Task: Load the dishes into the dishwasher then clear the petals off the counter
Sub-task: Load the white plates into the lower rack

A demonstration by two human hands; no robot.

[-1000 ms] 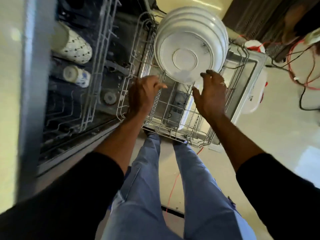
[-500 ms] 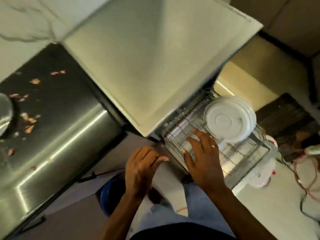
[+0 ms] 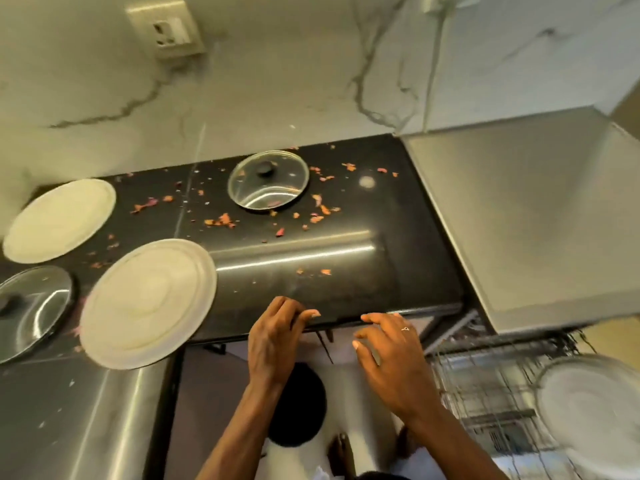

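Dark surface [image 3: 346, 271] in front of me, dishwasher rack [image 3: 485, 393] open near right, one racked plate [image 3: 588, 410] standing in it. Loading isn't finished: near plate [image 3: 149, 303] and far plate [image 3: 59, 220] wait on the left. Left hand [image 3: 277, 337] is loosely curled and right hand [image 3: 391, 355] spread, both empty. I'd reach left next; petals [image 3: 221, 221] come later.

glass lid [image 3: 33, 306] cut by left edge, racked plates [image 3: 592, 410] blurred, cut off right
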